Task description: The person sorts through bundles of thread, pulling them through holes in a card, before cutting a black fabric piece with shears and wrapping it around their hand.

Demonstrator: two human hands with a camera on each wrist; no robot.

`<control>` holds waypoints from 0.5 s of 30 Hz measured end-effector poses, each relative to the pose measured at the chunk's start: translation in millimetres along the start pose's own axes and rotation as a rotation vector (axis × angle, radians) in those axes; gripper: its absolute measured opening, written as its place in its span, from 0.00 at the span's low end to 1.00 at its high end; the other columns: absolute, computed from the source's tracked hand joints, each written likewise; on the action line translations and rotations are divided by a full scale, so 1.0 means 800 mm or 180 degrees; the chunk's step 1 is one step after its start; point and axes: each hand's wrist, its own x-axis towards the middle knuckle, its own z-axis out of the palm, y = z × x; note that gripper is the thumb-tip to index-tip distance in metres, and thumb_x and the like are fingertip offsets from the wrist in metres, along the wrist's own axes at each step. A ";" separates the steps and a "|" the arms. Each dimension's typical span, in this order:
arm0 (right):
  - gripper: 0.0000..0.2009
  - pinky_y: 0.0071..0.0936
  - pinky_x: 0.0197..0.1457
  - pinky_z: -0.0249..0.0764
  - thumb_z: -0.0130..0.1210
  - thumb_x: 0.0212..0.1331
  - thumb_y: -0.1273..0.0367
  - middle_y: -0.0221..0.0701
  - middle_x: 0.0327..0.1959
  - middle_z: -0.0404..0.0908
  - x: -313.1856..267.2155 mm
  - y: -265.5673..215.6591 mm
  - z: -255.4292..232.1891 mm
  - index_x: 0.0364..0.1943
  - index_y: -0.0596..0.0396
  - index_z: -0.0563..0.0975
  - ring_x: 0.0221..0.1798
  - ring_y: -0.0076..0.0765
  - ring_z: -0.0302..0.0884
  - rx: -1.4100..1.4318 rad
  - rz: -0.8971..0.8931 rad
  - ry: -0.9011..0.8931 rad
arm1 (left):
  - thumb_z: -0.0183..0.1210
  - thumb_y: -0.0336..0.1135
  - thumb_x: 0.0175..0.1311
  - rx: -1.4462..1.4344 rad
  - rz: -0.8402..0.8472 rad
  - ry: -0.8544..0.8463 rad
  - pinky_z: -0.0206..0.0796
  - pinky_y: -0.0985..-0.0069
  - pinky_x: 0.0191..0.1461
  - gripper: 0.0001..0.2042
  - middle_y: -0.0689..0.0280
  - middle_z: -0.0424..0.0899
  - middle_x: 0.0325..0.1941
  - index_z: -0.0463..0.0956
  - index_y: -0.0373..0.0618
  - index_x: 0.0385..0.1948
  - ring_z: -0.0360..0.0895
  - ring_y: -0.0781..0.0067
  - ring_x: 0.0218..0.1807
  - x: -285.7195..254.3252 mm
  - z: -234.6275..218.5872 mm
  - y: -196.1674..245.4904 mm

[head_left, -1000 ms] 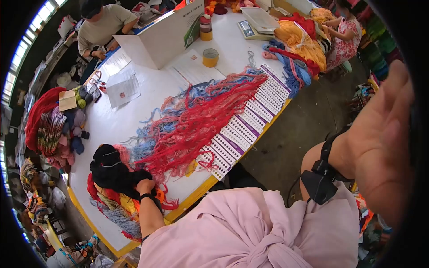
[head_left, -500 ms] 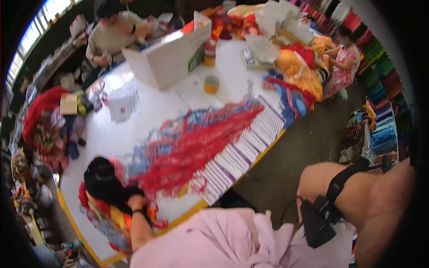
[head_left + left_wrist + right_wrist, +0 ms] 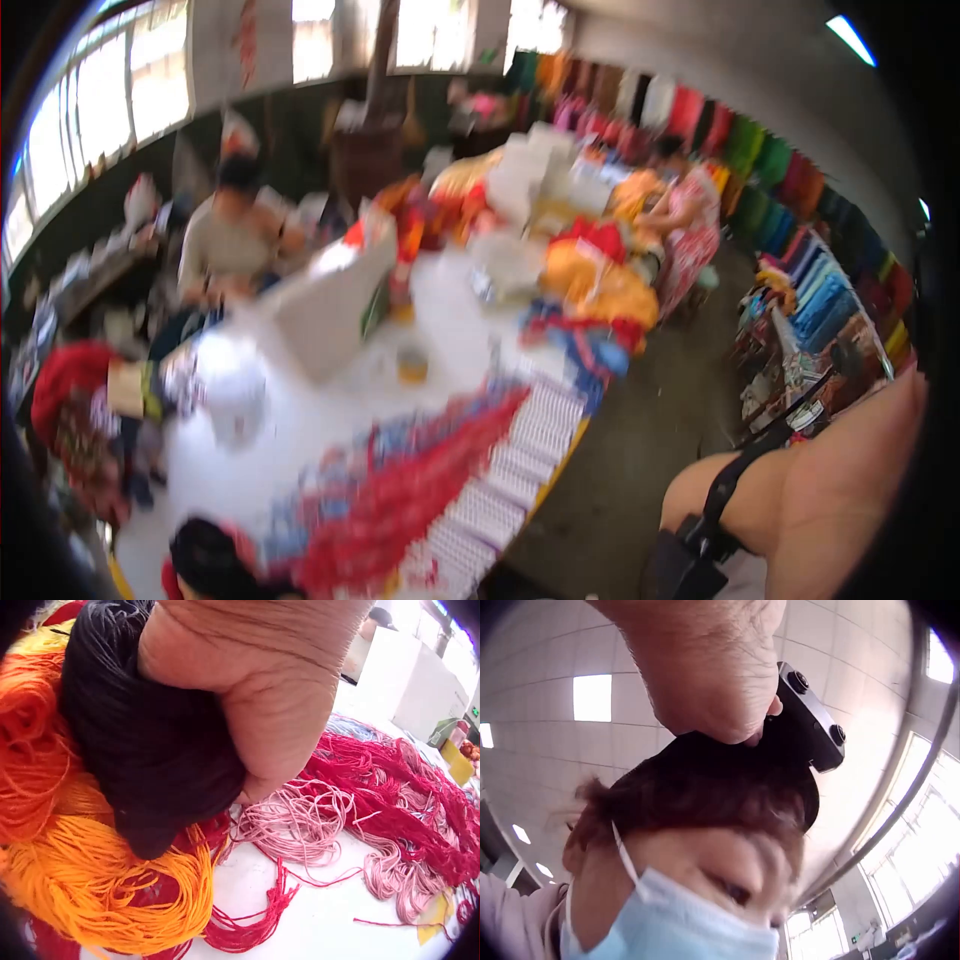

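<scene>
In the left wrist view my left hand [image 3: 255, 682] grips a thick skein of black yarn [image 3: 142, 742], the thumb pressed along its side. Under and beside the skein lie orange yarn [image 3: 112, 885], red-orange yarn [image 3: 30, 742] and loose pink strands [image 3: 292, 821]. The head view shows the black yarn [image 3: 210, 560] at its lower edge, with the left hand out of frame. My right hand [image 3: 705, 667] is raised to my head, against the dark cap [image 3: 682, 765] and beside the head camera [image 3: 814, 716]. Its fingers are mostly hidden, so I cannot tell their grip.
Long red yarn [image 3: 410, 500] spreads across the white table [image 3: 330, 410] beside printed sample cards [image 3: 535, 425]. A white board [image 3: 330, 320], a tape roll [image 3: 412, 364] and yellow yarn [image 3: 600, 280] stand farther back. Two people [image 3: 225, 245] [image 3: 685, 215] sit beyond.
The head view has swung upward, showing windows and hanging yarn, and the left hand has dropped out of it. My right hand, spread at the right edge earlier, has moved up close to the head.
</scene>
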 end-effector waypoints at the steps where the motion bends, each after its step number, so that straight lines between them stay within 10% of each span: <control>1: 0.17 0.21 0.33 0.68 0.55 0.54 0.71 0.36 0.47 0.79 -0.004 -0.003 -0.003 0.48 0.63 0.73 0.30 0.26 0.72 0.0011 -0.0063 0.0036 | 0.53 0.43 0.58 -0.0006 -0.0013 -0.0044 0.69 0.61 0.54 0.16 0.50 0.82 0.45 0.83 0.42 0.37 0.78 0.50 0.52 0.003 0.023 -0.016; 10: 0.16 0.21 0.32 0.68 0.54 0.55 0.77 0.35 0.46 0.80 -0.008 -0.051 0.045 0.49 0.62 0.73 0.30 0.24 0.72 0.0716 -0.0216 -0.0034 | 0.54 0.42 0.57 -0.0680 -0.0549 0.0439 0.68 0.64 0.59 0.18 0.51 0.81 0.51 0.82 0.39 0.42 0.77 0.53 0.56 -0.065 -0.006 -0.013; 15: 0.16 0.20 0.32 0.68 0.53 0.55 0.80 0.34 0.46 0.80 -0.128 -0.082 0.148 0.50 0.62 0.72 0.29 0.23 0.73 0.1601 0.1401 -0.1798 | 0.57 0.42 0.54 -0.1441 -0.0674 0.1343 0.70 0.60 0.54 0.19 0.46 0.81 0.46 0.81 0.40 0.43 0.78 0.45 0.51 -0.109 -0.020 -0.012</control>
